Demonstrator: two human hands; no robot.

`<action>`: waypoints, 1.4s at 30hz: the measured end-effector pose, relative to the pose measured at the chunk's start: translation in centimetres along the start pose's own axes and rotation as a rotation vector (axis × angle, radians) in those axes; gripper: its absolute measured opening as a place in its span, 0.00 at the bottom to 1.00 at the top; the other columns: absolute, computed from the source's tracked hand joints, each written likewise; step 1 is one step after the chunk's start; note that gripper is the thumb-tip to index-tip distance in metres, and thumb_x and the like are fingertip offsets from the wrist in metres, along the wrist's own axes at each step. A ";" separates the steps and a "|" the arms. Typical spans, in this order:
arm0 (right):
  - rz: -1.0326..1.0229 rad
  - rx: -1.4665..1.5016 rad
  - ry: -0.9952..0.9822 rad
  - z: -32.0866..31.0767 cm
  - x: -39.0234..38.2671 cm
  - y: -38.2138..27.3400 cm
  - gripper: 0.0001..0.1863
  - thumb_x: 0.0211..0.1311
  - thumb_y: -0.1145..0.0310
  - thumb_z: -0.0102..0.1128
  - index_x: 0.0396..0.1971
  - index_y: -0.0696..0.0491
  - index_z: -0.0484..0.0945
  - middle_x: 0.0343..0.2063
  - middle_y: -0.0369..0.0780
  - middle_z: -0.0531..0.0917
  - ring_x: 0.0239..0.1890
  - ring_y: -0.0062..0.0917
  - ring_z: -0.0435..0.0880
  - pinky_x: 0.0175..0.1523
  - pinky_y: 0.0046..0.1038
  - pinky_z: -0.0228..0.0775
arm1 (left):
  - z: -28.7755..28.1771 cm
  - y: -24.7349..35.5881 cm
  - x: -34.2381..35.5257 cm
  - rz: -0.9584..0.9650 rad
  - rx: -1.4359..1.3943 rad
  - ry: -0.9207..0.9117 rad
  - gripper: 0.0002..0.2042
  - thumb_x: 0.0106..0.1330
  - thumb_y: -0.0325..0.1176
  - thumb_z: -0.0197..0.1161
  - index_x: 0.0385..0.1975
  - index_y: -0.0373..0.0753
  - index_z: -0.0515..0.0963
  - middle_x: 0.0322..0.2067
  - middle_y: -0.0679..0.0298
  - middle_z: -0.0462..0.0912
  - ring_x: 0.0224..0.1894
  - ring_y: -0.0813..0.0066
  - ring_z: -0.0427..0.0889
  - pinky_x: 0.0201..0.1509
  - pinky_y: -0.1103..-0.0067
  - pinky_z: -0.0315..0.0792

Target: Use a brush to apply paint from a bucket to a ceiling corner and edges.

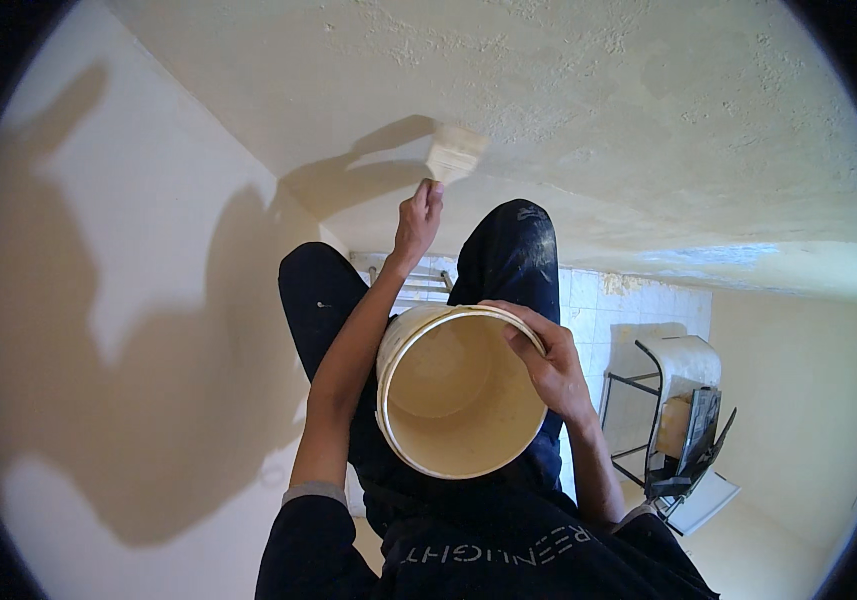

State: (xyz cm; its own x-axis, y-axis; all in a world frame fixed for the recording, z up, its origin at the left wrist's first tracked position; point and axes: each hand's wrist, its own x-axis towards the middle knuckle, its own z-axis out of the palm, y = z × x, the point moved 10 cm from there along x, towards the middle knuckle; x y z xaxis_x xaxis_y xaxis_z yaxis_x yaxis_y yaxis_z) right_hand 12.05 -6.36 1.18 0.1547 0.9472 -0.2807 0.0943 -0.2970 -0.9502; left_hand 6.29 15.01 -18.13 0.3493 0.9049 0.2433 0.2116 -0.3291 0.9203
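Note:
My left hand (418,222) is closed round the handle of a wide, flat paintbrush (454,152). The brush's pale head lies at the rough beige wall (588,110) ahead of me; its bristle end is slightly blurred. In my lap, a cream-coloured bucket (423,318) tilts with its mouth toward me, pale inside, with what may be a thin layer of paint at the bottom. My right hand (548,365) grips the bucket's right rim, thumb over the edge and fingers outside.
My bent knees (506,245) flank the space before the bucket. A smooth pale wall (118,250) at left carries my shadow. Below, on the tiled floor (588,300), stands a chair (683,360) holding dark items and a brown box. Metal rungs (428,285) show between my legs.

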 end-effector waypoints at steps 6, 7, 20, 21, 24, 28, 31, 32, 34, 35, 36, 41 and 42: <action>0.019 -0.043 -0.028 -0.1 0.2 0.2 0.17 0.67 0.80 0.45 0.54 0.60 0.74 0.51 0.43 0.80 0.56 0.25 0.76 0.63 0.28 0.63 | 0.7 -11.1 -0.3 -0.388 -0.187 -0.009 0.21 0.75 0.50 0.43 0.31 0.36 0.70 0.16 0.62 0.71 0.19 0.73 0.74 0.25 0.74 0.69; 0.036 -0.027 -0.022 -0.1 0.2 0.3 0.17 0.67 0.79 0.45 0.54 0.59 0.74 0.51 0.43 0.80 0.55 0.25 0.76 0.63 0.28 0.63 | 1.0 -12.7 -1.1 -0.440 -0.133 -0.045 0.23 0.74 0.52 0.43 0.31 0.36 0.71 0.15 0.62 0.70 0.19 0.73 0.74 0.25 0.74 0.70; 0.052 -0.025 -0.011 0.3 0.1 0.6 0.16 0.67 0.78 0.46 0.53 0.59 0.75 0.49 0.43 0.81 0.54 0.26 0.77 0.61 0.28 0.66 | -1.9 -6.9 -2.2 -0.289 0.084 0.147 0.26 0.72 0.49 0.49 0.22 0.30 0.75 0.17 0.46 0.76 0.24 0.46 0.79 0.29 0.63 0.69; 0.049 -0.062 0.004 0.1 0.3 0.6 0.16 0.67 0.78 0.46 0.53 0.59 0.75 0.49 0.43 0.81 0.54 0.26 0.77 0.61 0.28 0.66 | -2.5 -5.6 -1.9 -0.255 0.076 0.186 0.26 0.72 0.49 0.49 0.22 0.30 0.75 0.17 0.46 0.76 0.24 0.46 0.79 0.29 0.63 0.69; 0.067 -0.077 0.004 -0.1 0.5 0.8 0.16 0.67 0.78 0.47 0.53 0.59 0.75 0.49 0.43 0.81 0.54 0.26 0.77 0.61 0.28 0.66 | -2.3 -1.7 -0.7 -0.126 0.040 0.142 0.21 0.71 0.45 0.51 0.27 0.30 0.73 0.20 0.44 0.77 0.28 0.42 0.79 0.25 0.64 0.69; 0.024 -0.092 0.009 -0.2 0.6 0.4 0.16 0.68 0.77 0.47 0.53 0.59 0.75 0.49 0.43 0.81 0.53 0.26 0.77 0.61 0.28 0.66 | -2.2 1.8 2.2 0.066 -0.098 0.224 0.18 0.73 0.43 0.50 0.32 0.31 0.70 0.20 0.48 0.75 0.23 0.49 0.76 0.23 0.69 0.67; 0.061 -0.037 0.009 -0.2 0.7 0.7 0.16 0.68 0.77 0.47 0.53 0.59 0.75 0.50 0.42 0.81 0.53 0.25 0.77 0.61 0.28 0.66 | -0.1 -3.0 3.3 -0.219 -0.302 0.064 0.23 0.75 0.50 0.43 0.32 0.33 0.71 0.17 0.59 0.73 0.21 0.67 0.77 0.25 0.73 0.67; 0.066 -0.041 0.007 -0.1 0.7 0.7 0.16 0.68 0.77 0.47 0.53 0.59 0.75 0.50 0.42 0.81 0.53 0.25 0.77 0.61 0.28 0.66 | -0.1 -4.2 2.7 -0.218 -0.299 0.066 0.23 0.75 0.50 0.43 0.32 0.33 0.71 0.17 0.59 0.73 0.21 0.67 0.77 0.25 0.73 0.67; 0.062 -0.049 0.008 -0.1 0.8 0.5 0.16 0.68 0.77 0.47 0.53 0.59 0.75 0.50 0.42 0.81 0.53 0.24 0.77 0.61 0.28 0.66 | 0.3 -7.9 0.9 -0.320 -0.117 0.069 0.24 0.73 0.53 0.44 0.31 0.34 0.72 0.16 0.61 0.72 0.21 0.71 0.77 0.26 0.73 0.68; 0.064 -0.062 0.007 -0.1 0.8 0.4 0.16 0.68 0.78 0.47 0.53 0.59 0.75 0.50 0.43 0.81 0.53 0.25 0.77 0.61 0.28 0.66 | 1.2 -10.5 -0.7 -0.456 -0.142 0.015 0.26 0.72 0.55 0.45 0.32 0.34 0.73 0.16 0.60 0.72 0.22 0.69 0.77 0.28 0.71 0.69; 0.071 -0.097 0.008 -0.1 0.9 0.5 0.16 0.67 0.78 0.47 0.53 0.59 0.75 0.50 0.43 0.81 0.54 0.25 0.77 0.61 0.28 0.65 | 2.2 -12.9 -2.2 -0.581 -0.192 -0.069 0.27 0.71 0.57 0.45 0.33 0.34 0.74 0.15 0.59 0.72 0.22 0.67 0.77 0.29 0.70 0.71; 0.029 -0.080 -0.009 0.2 0.8 0.1 0.16 0.67 0.79 0.46 0.53 0.60 0.75 0.50 0.44 0.81 0.54 0.27 0.77 0.62 0.29 0.65 | -0.8 -18.3 -7.3 -0.873 0.245 -0.100 0.29 0.69 0.57 0.47 0.27 0.32 0.78 0.21 0.48 0.80 0.28 0.49 0.80 0.37 0.62 0.71; 0.069 -0.101 0.012 -0.1 0.8 0.5 0.17 0.67 0.79 0.46 0.53 0.60 0.75 0.50 0.44 0.81 0.55 0.27 0.77 0.62 0.29 0.64 | -1.2 -17.2 -6.5 -0.789 0.250 -0.072 0.29 0.69 0.57 0.47 0.27 0.32 0.78 0.21 0.48 0.80 0.28 0.49 0.80 0.37 0.62 0.71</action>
State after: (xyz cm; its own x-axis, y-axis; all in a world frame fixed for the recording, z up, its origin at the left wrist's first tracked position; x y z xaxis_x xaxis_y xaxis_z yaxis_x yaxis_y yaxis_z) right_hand 12.31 -5.79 0.53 0.1765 0.9226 -0.3430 0.1816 -0.3730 -0.9099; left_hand -0.69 15.12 -35.19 0.0696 0.8782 -0.4732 0.6124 0.3368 0.7152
